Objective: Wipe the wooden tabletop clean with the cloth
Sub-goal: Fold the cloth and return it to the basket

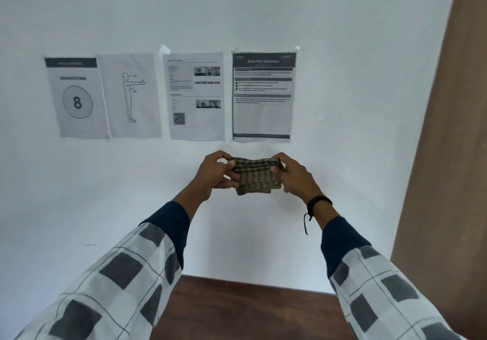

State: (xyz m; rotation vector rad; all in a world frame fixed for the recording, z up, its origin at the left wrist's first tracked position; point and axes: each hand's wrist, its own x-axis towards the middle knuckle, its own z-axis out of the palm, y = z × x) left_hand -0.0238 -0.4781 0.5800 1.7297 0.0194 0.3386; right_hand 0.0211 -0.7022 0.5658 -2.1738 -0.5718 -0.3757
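Note:
A folded, green-and-brown checked cloth (254, 175) hangs in the air in front of the white wall, at chest height. My left hand (217, 172) pinches its left end between thumb and fingers. My right hand (296, 175) pinches its right end the same way; a black band sits on that wrist. Far below, between my two checked sleeves, a strip of the dark wooden tabletop (250, 310) shows at the bottom of the view. The cloth is well above the table and does not touch it.
Several printed sheets (196, 95) are taped to the white wall above my hands. A brown wooden panel (448, 128) runs down the right side. My sleeves hide most of the tabletop.

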